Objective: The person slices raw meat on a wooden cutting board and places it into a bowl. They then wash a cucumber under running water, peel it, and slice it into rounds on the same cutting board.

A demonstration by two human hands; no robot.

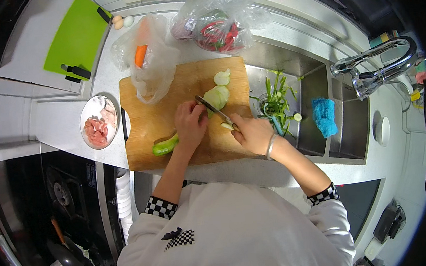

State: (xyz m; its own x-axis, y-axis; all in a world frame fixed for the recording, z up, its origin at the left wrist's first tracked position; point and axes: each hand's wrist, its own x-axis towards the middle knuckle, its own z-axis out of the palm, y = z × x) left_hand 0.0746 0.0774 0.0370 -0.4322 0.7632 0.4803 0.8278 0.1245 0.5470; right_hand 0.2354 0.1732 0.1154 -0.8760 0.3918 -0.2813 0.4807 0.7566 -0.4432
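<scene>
A wooden cutting board [151, 119] lies before me. With curled fingers, my left hand [190, 122] presses on a peeled green gourd [165, 146]; its lower end shows beside the wrist and the rest is hidden under the hand. My right hand [252, 131] grips a kitchen knife [214, 109], whose blade lies close to the left fingertips. Just beyond the blade, overlapping pale green slices [217, 97] rest on the board, with another slice [222, 77] farther up. A small pale piece [227, 126] sits beside the knife, near the right fingers.
Green peelings [280, 96] and a light-blue-handled tool [274, 122] lie in the steel sink [310, 98]. A plastic bag with a carrot [141, 56] overlaps the board. Nearby are a bag of red peppers [221, 33], a plate of raw meat [98, 129], eggs [119, 22] and a blue cloth [324, 117].
</scene>
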